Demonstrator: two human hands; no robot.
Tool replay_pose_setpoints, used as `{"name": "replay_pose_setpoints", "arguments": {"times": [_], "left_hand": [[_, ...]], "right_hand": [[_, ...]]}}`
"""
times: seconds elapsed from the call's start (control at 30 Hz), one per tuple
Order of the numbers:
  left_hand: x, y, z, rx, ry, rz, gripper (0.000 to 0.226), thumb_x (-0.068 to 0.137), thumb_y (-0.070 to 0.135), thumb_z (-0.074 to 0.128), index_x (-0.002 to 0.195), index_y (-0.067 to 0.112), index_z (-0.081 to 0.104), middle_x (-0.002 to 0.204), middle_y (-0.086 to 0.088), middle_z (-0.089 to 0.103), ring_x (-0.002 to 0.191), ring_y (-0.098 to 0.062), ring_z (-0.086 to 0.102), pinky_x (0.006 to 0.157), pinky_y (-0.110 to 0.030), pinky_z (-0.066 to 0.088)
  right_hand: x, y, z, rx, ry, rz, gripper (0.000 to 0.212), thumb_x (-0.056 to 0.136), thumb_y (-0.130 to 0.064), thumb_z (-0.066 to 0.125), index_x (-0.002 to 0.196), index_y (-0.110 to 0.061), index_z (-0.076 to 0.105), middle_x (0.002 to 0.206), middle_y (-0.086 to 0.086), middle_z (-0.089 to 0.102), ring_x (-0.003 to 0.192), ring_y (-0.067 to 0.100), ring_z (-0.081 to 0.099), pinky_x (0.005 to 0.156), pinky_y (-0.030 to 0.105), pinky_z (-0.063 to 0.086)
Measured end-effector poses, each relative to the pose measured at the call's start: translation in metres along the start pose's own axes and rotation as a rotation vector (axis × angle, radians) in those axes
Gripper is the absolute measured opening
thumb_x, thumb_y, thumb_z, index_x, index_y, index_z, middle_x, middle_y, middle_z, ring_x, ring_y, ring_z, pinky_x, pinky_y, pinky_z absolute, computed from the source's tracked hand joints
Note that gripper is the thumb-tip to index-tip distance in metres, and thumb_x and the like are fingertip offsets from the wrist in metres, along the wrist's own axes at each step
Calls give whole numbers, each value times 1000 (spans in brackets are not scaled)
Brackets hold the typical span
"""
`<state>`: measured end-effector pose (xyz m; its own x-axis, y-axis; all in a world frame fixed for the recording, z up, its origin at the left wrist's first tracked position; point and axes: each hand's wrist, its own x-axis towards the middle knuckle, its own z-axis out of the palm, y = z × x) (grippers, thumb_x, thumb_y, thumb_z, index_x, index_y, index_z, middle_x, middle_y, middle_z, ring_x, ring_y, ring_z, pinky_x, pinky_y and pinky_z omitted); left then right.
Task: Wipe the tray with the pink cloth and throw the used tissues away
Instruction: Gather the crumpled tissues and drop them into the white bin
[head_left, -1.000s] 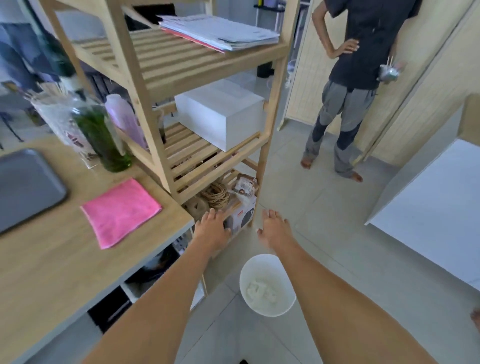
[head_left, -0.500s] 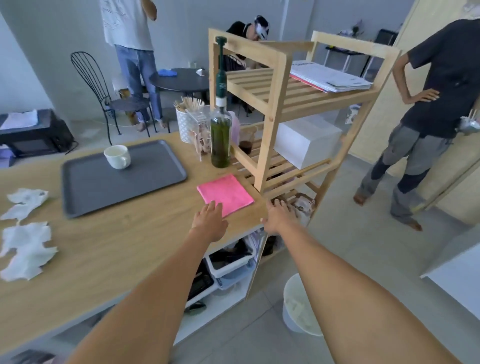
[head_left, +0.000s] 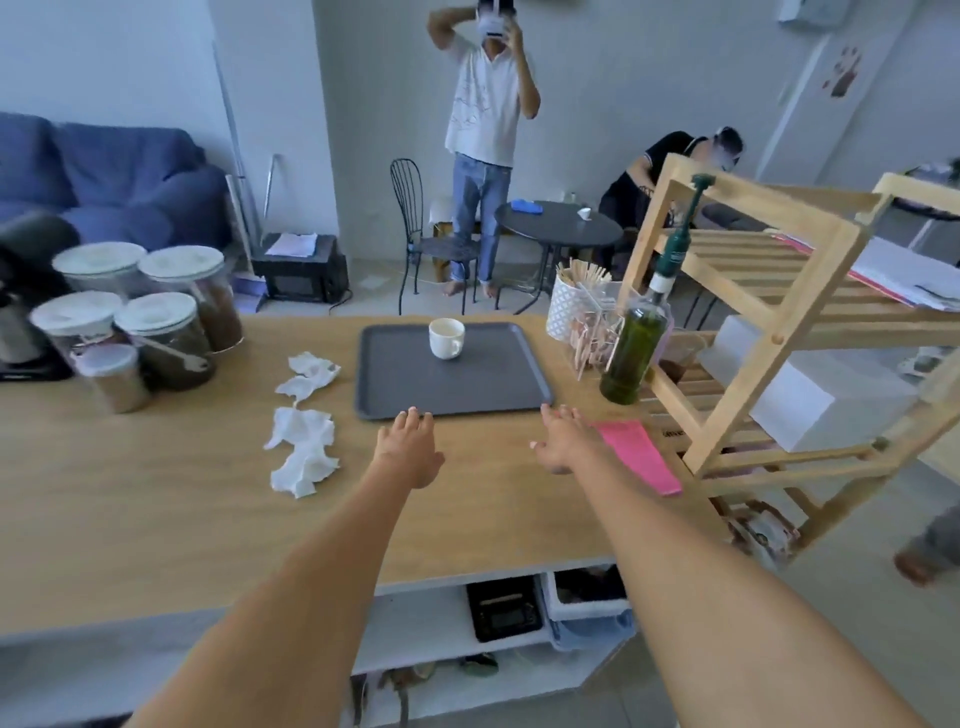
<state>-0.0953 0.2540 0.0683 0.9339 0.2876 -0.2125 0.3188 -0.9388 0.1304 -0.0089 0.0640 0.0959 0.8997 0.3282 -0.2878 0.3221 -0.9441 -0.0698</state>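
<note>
A dark grey tray (head_left: 405, 384) lies on the wooden table (head_left: 156, 519) with a white cup (head_left: 445, 338) standing at its far edge. Crumpled white tissues (head_left: 301, 452) lie in a row to the left of the tray. The pink cloth (head_left: 641, 462) lies flat near the table's right edge, partly behind my right forearm. My left hand (head_left: 408, 447) hovers open just in front of the tray's near edge. My right hand (head_left: 563, 439) is open too, beside the tray's near right corner and just left of the cloth. Neither hand holds anything.
Several lidded jars (head_left: 150, 322) crowd the table's left. A green bottle (head_left: 636, 353) and a stick holder (head_left: 574, 304) stand right of the tray. A wooden shelf rack (head_left: 779, 322) adjoins the table's right side. Two people are by a round table (head_left: 558, 228) behind.
The view has swung left and up from the floor bin to the table. Both hands have moved from above the bin to the tray's near edge.
</note>
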Motion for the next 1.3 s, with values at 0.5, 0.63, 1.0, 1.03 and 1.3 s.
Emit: {"name": "replay_pose_setpoints", "arguments": {"times": [0.5, 0.63, 1.0, 1.03, 1.3], "left_hand": [[16, -148, 20, -154, 52, -363, 77, 91, 50, 49, 149, 12, 15, 158, -10, 16, 146, -27, 19, 116, -42, 27], [21, -164, 38, -237, 103, -450, 92, 86, 63, 48, 153, 17, 5, 162, -10, 3, 150, -26, 9, 120, -41, 18], [50, -174, 68, -230, 163, -478, 94, 80, 75, 39, 153, 31, 0, 163, -5, -7, 151, -22, 0, 123, -42, 9], [52, -176, 72, -226, 154, -478, 91, 81, 75, 38, 153, 31, 2, 163, -3, -6, 151, -21, 0, 123, -41, 8], [58, -173, 82, -203, 387, -440, 47, 91, 46, 52, 124, 14, 54, 137, -5, 51, 131, -23, 46, 107, -34, 39]], "right_hand": [[126, -165, 9, -129, -108, -398, 68, 99, -38, 39, 154, -17, 3, 162, 11, 1, 150, 26, 0, 121, 45, 11], [164, -203, 14, -145, -137, -496, 68, 99, -37, 39, 154, -18, 3, 162, 10, 0, 150, 26, -1, 121, 45, 10], [231, -281, 33, -93, -77, -751, 64, 98, -43, 37, 152, -16, 14, 161, 15, 0, 149, 30, 3, 120, 48, 13], [237, -287, 35, -95, -72, -768, 65, 98, -43, 38, 152, -17, 14, 161, 15, 0, 149, 30, 3, 120, 47, 14], [268, -324, 49, -39, -56, -851, 72, 94, -51, 41, 153, -23, 10, 161, 13, -2, 149, 30, 2, 119, 44, 12]]}}
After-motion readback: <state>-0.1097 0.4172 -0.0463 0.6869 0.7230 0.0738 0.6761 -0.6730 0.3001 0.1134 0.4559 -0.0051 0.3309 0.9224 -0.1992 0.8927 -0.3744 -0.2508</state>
